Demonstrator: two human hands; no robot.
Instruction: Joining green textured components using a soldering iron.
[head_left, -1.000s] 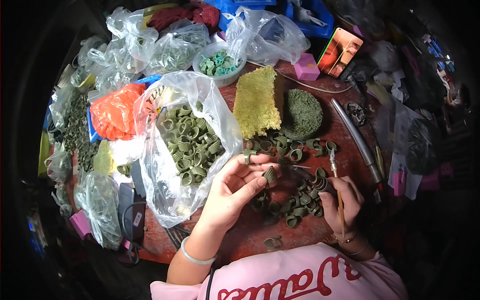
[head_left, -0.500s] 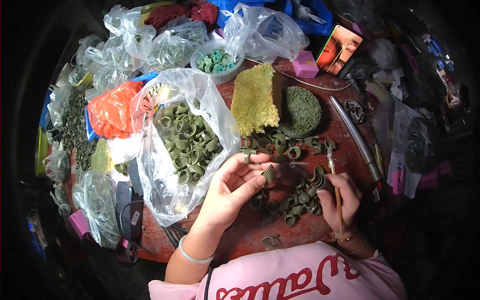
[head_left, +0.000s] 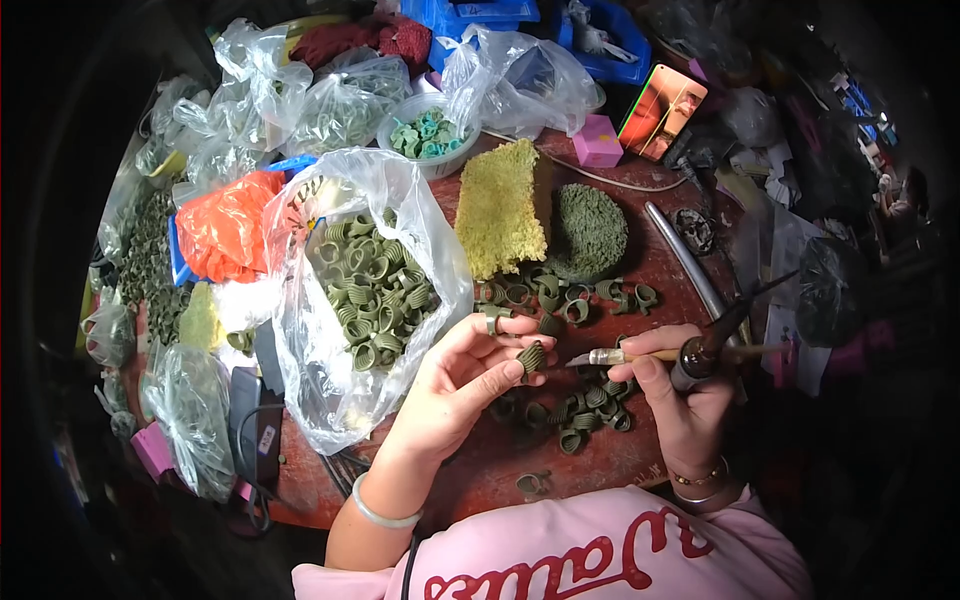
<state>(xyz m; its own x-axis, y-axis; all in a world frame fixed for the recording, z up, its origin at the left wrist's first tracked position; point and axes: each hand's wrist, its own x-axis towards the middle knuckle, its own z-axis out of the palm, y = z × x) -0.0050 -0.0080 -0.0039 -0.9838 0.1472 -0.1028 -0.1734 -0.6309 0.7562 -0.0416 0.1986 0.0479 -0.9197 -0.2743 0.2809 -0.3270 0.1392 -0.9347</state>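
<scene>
My left hand (head_left: 465, 375) pinches a dark green ribbed ring (head_left: 531, 357) between thumb and fingers. Another green ring (head_left: 492, 320) is around one of its fingers. My right hand (head_left: 680, 395) grips a thin brush (head_left: 606, 357) with a pale wooden handle, its tip pointing left, a little short of the held ring. Beside the same hand is a glossy dark brown item (head_left: 702, 358) tapering to a point at upper right; whether the fingers hold it, I cannot tell. Loose green rings (head_left: 592, 407) lie in a pile below the brush, and more (head_left: 577, 307) lie beyond it.
Left of my left hand, an open plastic bag (head_left: 440, 250) holds many green rings. Beyond stand a yellow sponge block (head_left: 497, 210) and a round green textured pad (head_left: 590, 232). A metal rod (head_left: 685, 255) lies at right. A lit phone (head_left: 663, 112) and tied plastic bags (head_left: 345, 105) are at the back.
My right hand has swung the brush from upright to nearly level, toward the held ring. The dark brown pointed item now shows by that hand. My left hand keeps its ring, slightly turned.
</scene>
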